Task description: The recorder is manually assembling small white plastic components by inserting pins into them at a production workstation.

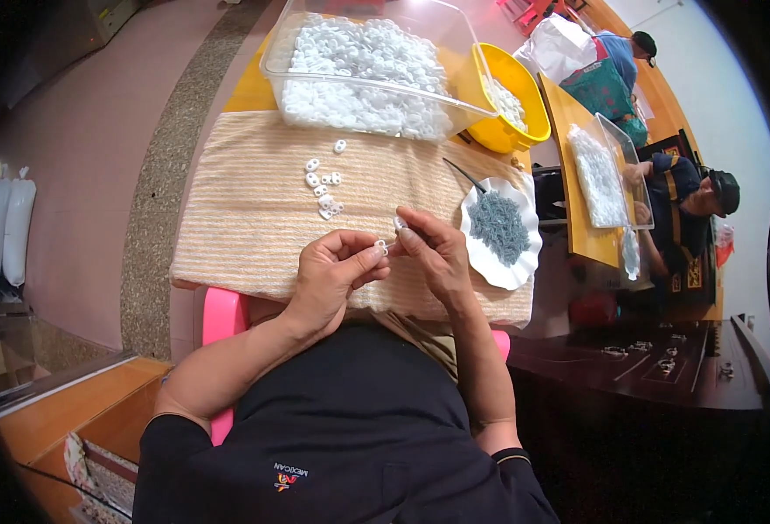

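Above the near part of a striped towel (236, 201), my two hands are close together. My left hand (337, 266) pinches a small white plastic piece with two holes (381, 247) between thumb and fingertips. Just beside it, my right hand (437, 255) is closed on another small white piece (399, 224), partly hidden by the fingers. Several loose white two-hole pieces (312, 179) lie on the towel beyond my left hand. To the right of my right hand stands a white scalloped plate (516, 278) heaped with small grey-blue parts (498, 227), too fine to name.
A clear plastic bin (385, 87) full of white pieces stands at the far side. A yellow basin (538, 109) with white pieces is beside it. A thin dark stick (462, 173) reaches from the plate. Two people (686, 201) sit at the right, one by another clear bin (621, 144).
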The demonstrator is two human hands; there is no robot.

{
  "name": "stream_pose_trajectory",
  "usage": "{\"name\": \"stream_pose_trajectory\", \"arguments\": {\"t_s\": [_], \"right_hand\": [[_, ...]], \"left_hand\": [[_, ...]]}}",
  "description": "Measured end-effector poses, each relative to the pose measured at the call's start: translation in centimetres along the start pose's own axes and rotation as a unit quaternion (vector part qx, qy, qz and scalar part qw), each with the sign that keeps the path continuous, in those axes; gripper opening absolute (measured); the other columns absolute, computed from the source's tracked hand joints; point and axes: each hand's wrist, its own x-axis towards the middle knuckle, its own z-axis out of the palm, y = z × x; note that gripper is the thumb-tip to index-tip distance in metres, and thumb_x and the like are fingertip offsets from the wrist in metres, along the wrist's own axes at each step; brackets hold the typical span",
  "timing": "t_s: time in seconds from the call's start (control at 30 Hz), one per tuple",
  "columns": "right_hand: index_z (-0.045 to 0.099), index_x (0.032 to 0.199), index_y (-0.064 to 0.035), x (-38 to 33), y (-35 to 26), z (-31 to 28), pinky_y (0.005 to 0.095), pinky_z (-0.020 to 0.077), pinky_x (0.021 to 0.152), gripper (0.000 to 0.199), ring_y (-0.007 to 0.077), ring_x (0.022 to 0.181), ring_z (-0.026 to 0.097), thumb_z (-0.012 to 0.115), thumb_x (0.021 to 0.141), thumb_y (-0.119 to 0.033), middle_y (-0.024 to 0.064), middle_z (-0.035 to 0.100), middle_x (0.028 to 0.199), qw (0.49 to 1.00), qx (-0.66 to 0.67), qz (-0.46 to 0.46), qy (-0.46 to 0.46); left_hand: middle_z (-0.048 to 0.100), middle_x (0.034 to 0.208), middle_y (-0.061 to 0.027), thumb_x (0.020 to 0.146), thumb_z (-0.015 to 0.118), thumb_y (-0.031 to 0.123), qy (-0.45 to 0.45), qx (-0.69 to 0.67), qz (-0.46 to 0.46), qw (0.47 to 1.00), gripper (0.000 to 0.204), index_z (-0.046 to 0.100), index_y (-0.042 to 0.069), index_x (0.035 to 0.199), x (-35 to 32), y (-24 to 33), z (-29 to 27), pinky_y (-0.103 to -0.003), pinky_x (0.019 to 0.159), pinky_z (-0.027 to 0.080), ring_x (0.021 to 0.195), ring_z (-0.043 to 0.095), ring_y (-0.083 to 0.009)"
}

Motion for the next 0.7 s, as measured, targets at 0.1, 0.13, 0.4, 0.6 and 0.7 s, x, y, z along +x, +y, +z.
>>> {"name": "stream_pose_trajectory", "arguments": {"t_s": [0.1,0.13,0.4,0.6,0.7], "right_hand": [[0.057,0.124,0.0048,-0.3,0.1,0.4,0.0246,0.0537,0.074,0.033,0.0122,0.079,0.065,0.062,0.093,-0.005,0.0074,0.067,0.090,1.000,0.015,-0.015,0.009],[0.058,0.123,0.0048,-0.4,0.0,0.5,0.0245,0.0536,0.074,0.032,0.0120,0.079,0.065,0.062,0.093,-0.005,0.0073,0.067,0.090,1.000,0.021,-0.008,0.012],[0.063,0.110,0.0035,-0.4,-0.2,0.0,0.0253,0.0527,0.072,0.019,0.0124,0.082,0.065,0.062,0.092,-0.002,0.0063,0.066,0.091,0.998,-0.037,0.012,0.050],[0.064,0.105,-0.0019,0.1,-3.3,-0.5,0.0353,0.0501,0.072,0.021,0.0273,0.089,0.062,0.058,0.086,0.001,0.0112,0.062,0.098,0.874,-0.456,-0.170,-0.003],[0.064,0.102,-0.0017,0.6,-3.8,-0.3,0.0377,0.0493,0.077,0.021,0.0313,0.092,0.059,0.055,0.083,-0.001,0.0122,0.062,0.097,0.808,-0.567,-0.156,-0.035]], "left_hand": [[0.067,0.090,-0.0086,0.090,0.064,0.002,0.000,-0.003,0.000,1.000,0.012,0.062,-0.002,0.101,0.1,-0.1,-0.1,-0.027,0.075,0.059,0.080,0.067,-0.0136],[0.067,0.090,-0.0086,0.090,0.064,0.002,0.001,-0.001,-0.001,1.000,0.012,0.062,-0.002,0.101,0.1,-0.1,-0.1,-0.027,0.075,0.059,0.080,0.067,-0.0136],[0.067,0.089,-0.0082,0.089,0.065,0.002,0.008,-0.002,-0.008,1.000,0.012,0.062,-0.001,0.100,0.2,-0.1,-0.1,-0.027,0.075,0.058,0.080,0.066,-0.0138],[0.067,0.088,-0.0079,0.089,0.065,0.002,0.017,-0.002,-0.013,1.000,0.012,0.062,-0.001,0.099,0.2,-0.2,-0.2,-0.027,0.074,0.058,0.078,0.066,-0.0140],[0.067,0.088,-0.0078,0.089,0.066,0.003,0.015,0.001,-0.014,1.000,0.011,0.062,-0.001,0.099,0.3,-0.2,-0.2,-0.026,0.074,0.058,0.077,0.066,-0.0138]]}}
